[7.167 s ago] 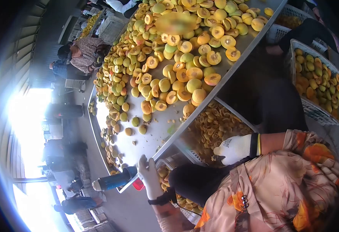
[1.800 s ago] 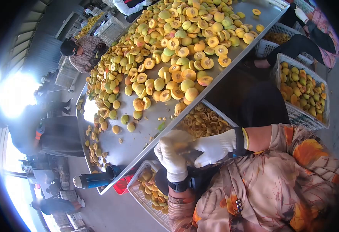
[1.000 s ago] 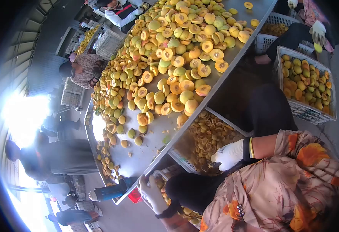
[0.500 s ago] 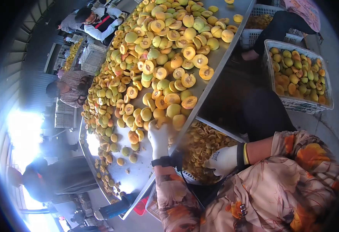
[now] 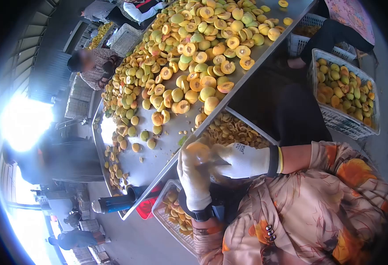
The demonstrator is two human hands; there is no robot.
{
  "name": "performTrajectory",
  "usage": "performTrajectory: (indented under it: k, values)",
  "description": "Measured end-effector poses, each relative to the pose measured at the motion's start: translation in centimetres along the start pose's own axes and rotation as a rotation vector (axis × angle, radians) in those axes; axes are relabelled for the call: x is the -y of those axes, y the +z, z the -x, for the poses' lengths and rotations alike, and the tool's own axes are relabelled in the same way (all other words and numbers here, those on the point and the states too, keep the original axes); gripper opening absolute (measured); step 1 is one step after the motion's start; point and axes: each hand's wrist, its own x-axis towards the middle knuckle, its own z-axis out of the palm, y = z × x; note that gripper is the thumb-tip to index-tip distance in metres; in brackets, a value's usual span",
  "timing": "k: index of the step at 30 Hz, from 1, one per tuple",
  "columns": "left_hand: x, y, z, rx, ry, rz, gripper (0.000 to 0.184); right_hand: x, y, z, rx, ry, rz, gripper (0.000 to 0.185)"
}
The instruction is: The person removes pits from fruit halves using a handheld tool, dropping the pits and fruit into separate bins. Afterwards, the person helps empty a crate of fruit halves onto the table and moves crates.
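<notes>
In a white knit glove, the left hand (image 5: 194, 176) curls its grip around one rounded orange-yellow fruit (image 5: 198, 153) beside the smooth metal desk (image 5: 147, 174), which bears uncountable cut halves. The gloved right hand (image 5: 240, 161) is close against it, its grip too blurred to tell wide from narrow. One blue cylindrical flask (image 5: 114, 204) and two slatted, fruit-filled plastic crates (image 5: 342, 123) sit farther out.

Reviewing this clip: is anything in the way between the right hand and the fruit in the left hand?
Nothing visible. The right hand is right beside the fruit in the left hand; the table edge isn't between them. Blur hides whether the right fingertips touch it.
</notes>
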Motion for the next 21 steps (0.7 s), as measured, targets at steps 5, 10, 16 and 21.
performTrajectory:
  k: [5,10,16,21]
  values:
    - [-0.2,1.3,3.1,-0.122,0.16,-0.172,0.052,1.8,0.8,1.0,-0.071,-0.263,0.186,0.018]
    - [1.3,1.2,3.9,-0.279,0.337,-0.268,0.052,1.8,1.8,1.4,-0.068,-0.156,0.125,0.019]
    - [1.7,1.3,4.0,-0.37,0.453,-0.294,0.041,1.8,3.1,1.5,-0.02,-0.117,0.048,0.016]
    - [1.4,1.0,3.5,-0.339,0.478,-0.298,0.038,1.0,3.4,0.1,0.059,-0.14,-0.172,0.011]
